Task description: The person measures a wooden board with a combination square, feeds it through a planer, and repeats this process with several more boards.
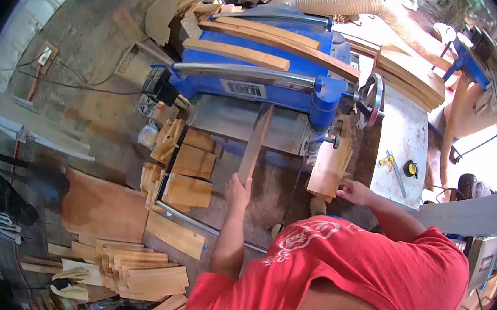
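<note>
My left hand [238, 190] is closed around the near end of a long narrow wooden board [255, 145]. The board's far end rests on the metal bed [203, 114] of a blue thickness planer [218, 86], by the opening under its body. On the right, my right hand [354, 192] has its fingers curled at the near edge of a wooden board [326, 171] on top of a small stack beside the planer. The fingertips partly hide behind that edge.
Boards [236, 53] lie across the planer's top, and a handwheel [370, 100] sticks out at its right. A white table [399, 140] holds a tape measure [410, 168] and a yellow-headed square [388, 161]. Wood stacks [189, 163] stand left. A ribbed hose [342, 4] runs behind.
</note>
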Available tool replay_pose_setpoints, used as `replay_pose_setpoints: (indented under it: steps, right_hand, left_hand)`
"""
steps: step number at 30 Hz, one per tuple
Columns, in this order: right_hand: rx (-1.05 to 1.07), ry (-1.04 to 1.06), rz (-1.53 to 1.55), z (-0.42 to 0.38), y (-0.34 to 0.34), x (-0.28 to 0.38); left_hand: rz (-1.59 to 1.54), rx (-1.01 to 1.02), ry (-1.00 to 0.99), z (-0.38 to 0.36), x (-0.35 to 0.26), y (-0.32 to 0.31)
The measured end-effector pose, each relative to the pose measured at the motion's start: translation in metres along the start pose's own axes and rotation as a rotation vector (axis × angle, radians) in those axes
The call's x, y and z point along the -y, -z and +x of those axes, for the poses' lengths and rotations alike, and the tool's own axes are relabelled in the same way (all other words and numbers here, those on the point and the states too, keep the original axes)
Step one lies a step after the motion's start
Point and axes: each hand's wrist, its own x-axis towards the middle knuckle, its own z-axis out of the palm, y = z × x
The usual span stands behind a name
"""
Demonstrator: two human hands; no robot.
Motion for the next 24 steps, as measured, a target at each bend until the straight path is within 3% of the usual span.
replay_pose_setpoints:
  steps: [4, 7, 8, 11, 12, 13, 14, 15, 19, 22, 24]
  right_hand:
    - [0.035, -0.014, 0.071, 0.002, 0.010, 0.006]
    - [-0.064, 0.092, 0.084, -0.004, 0.031, 0.027]
    - [-0.031, 0.131, 0.227, -0.006, 0.044, 0.038]
    - [0.063, 0.436, 0.419, -0.013, 0.124, 0.080]
    - [0.019, 0.490, 0.508, -0.023, 0.158, 0.104]
    - [-0.145, 0.648, 0.448, -0.019, 0.188, 0.111]
    - [-0.272, 0.660, 0.490, -0.016, 0.215, 0.121]
    - [-0.355, 0.508, 0.433, -0.012, 0.251, 0.132]
    - [-1.032, 0.498, -0.038, 0.070, 0.363, 0.135]
    - [-1.116, 0.343, -0.260, 0.133, 0.435, 0.112]
    - [-1.278, 0.003, -0.507, 0.150, 0.467, 0.110]
  left_hand:
    - [0.013, 0.058, 0.036, 0.010, -0.007, -0.002]
    - [0.010, 0.007, -0.063, 0.017, -0.002, -0.012]
    - [0.003, 0.011, -0.042, 0.017, -0.007, -0.008]
    - [0.006, 0.038, -0.023, 0.023, -0.022, -0.002]
    - [0.017, 0.064, -0.008, 0.024, -0.024, -0.001]
    - [0.023, 0.067, -0.018, 0.026, -0.024, -0.002]
    - [0.022, 0.075, -0.004, 0.030, -0.022, -0.006]
    - [0.020, 0.083, 0.011, 0.032, -0.019, -0.010]
    - [0.092, 0.109, 0.009, 0.030, -0.013, -0.015]
    - [-0.022, 0.015, 0.002, -0.002, -0.023, -0.005]
    - [-0.061, -0.044, -0.026, -0.032, -0.022, 0.003]
